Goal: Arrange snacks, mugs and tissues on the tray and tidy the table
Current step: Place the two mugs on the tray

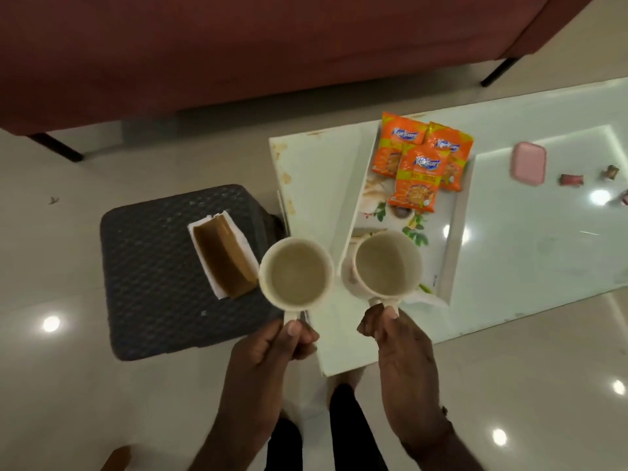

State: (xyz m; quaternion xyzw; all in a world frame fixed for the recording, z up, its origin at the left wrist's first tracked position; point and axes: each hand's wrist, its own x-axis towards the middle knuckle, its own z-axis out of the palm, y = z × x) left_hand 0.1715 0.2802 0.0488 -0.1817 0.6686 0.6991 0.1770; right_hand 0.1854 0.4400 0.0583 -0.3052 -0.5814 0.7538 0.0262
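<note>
My left hand (282, 338) pinches the handle of the left mug (296, 272), fingers curled tight, held just left of the tray (457, 239). My right hand (394, 334) pinches the right mug (387, 265) likewise, over the tray's near end. Three snack packets (419, 161) lie at its far end.
</note>
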